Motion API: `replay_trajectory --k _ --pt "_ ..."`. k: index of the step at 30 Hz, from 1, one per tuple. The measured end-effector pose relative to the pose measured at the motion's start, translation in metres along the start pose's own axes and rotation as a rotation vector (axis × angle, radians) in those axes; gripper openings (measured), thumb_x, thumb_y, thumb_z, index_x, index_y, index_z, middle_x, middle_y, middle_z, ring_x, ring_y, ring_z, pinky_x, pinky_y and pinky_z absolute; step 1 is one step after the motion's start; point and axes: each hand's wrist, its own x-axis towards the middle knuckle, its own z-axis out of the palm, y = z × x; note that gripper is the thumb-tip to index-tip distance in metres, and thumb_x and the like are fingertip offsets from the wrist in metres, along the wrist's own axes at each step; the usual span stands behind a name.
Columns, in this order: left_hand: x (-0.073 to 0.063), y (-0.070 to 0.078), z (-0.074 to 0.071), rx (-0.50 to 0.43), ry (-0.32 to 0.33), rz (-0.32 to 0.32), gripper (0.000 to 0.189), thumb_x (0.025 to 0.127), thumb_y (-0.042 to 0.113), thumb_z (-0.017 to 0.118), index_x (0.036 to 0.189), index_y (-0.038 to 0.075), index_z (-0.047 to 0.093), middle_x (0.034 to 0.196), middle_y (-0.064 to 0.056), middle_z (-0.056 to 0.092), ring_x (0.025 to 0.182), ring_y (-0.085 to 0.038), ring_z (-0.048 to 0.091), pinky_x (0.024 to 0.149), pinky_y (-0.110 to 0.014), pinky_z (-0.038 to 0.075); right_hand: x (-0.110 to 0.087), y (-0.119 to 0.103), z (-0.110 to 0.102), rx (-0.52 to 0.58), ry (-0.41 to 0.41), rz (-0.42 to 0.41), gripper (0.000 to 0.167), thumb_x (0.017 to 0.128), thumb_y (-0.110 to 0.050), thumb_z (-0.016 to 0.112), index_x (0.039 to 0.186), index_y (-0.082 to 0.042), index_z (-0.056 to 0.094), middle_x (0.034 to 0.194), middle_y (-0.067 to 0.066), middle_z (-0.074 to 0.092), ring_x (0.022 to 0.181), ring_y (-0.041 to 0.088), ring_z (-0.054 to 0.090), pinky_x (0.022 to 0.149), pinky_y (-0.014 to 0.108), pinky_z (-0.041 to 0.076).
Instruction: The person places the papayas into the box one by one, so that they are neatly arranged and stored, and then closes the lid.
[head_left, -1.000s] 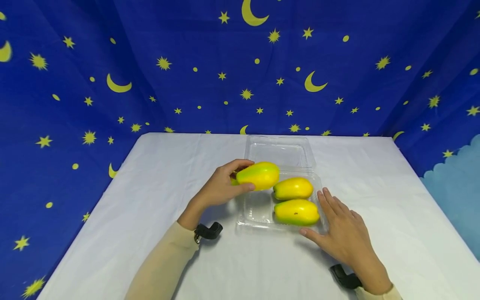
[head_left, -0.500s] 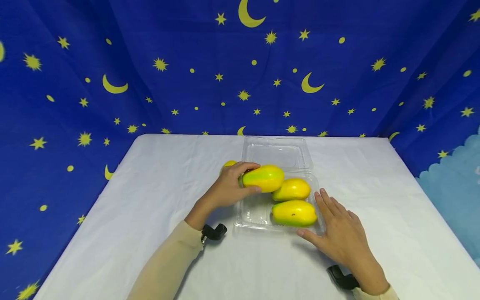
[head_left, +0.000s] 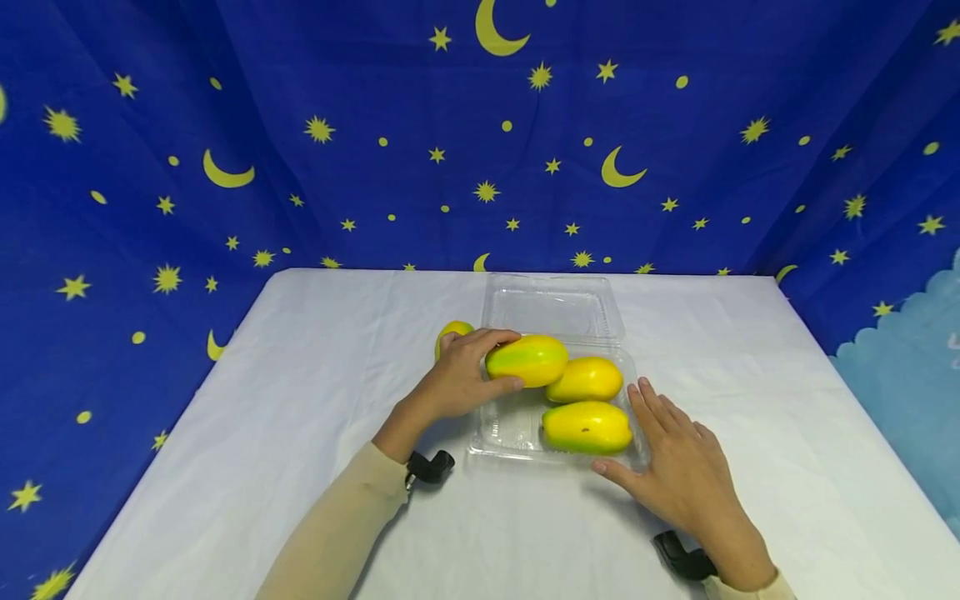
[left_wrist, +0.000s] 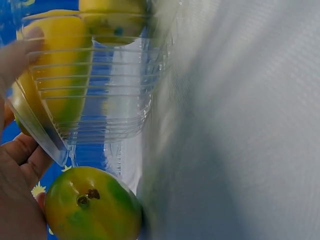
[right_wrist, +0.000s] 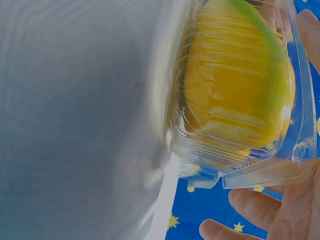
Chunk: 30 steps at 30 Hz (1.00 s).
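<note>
My left hand [head_left: 456,379] grips a yellow-green papaya [head_left: 528,361], thumb on its near side and fingers over its far side, at the back left of a clear plastic clamshell box [head_left: 510,454]. Inside the box, on its right side, lie two more papayas, a back papaya [head_left: 585,380] and a front papaya [head_left: 587,427]. The held one overlaps the back one in the head view. My right hand [head_left: 686,467] lies beside the box's right rim with fingers extended; firm contact is unclear. The right wrist view shows a papaya [right_wrist: 235,75] through the ribbed wall.
Another papaya [head_left: 453,333] rests on the white tablecloth [head_left: 360,333], left of the box and partly behind my left hand. The box's clear lid [head_left: 551,307] lies folded back behind it. A blue star-patterned curtain [head_left: 420,100] hangs beyond the table.
My left hand has carried the papaya slightly right and a little lower, over the back left of the box. The papaya behind the hand shows more now. My right hand stays about where it was.
</note>
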Motion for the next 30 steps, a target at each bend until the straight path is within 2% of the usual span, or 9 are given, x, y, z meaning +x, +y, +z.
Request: replay_trajectory --k 12,23,30 --pt "-0.0017 0.0000 0.0009 0.039 0.019 -0.017 0.062 0.082 0.054 0.078 0.136 0.031 0.057 0.134 0.012 0.061 0.123 -0.013 0.057 0.092 -0.042 0.023 -0.0008 0.0001 0.0006 0.009 -0.007 0.009 0.117 0.077 -0.089 0.049 0.160 -0.011 0.023 0.167 0.012 0.024 0.144 0.041 0.038 0.101 0.072 0.037" --pt "0.0022 0.0002 -0.0020 0.097 0.012 0.014 0.061 0.083 0.055 0.076 0.135 0.030 0.058 0.133 0.011 0.062 0.123 -0.016 0.055 0.099 -0.049 0.022 -0.0010 -0.0004 -0.0002 0.007 -0.008 0.009 0.117 0.077 -0.089 0.049 0.160 -0.010 0.023 0.167 0.012 0.023 0.144 0.041 0.037 0.101 0.071 0.037" --pt "0.0059 -0.0003 -0.0035 0.137 -0.005 0.014 0.061 0.083 0.056 0.076 0.136 0.030 0.058 0.134 0.013 0.063 0.120 -0.014 0.055 0.098 -0.051 0.022 -0.0007 -0.0001 0.0003 0.001 -0.009 0.006 0.118 0.077 -0.089 0.048 0.160 -0.010 0.023 0.167 0.012 0.023 0.144 0.041 0.037 0.100 0.071 0.038"
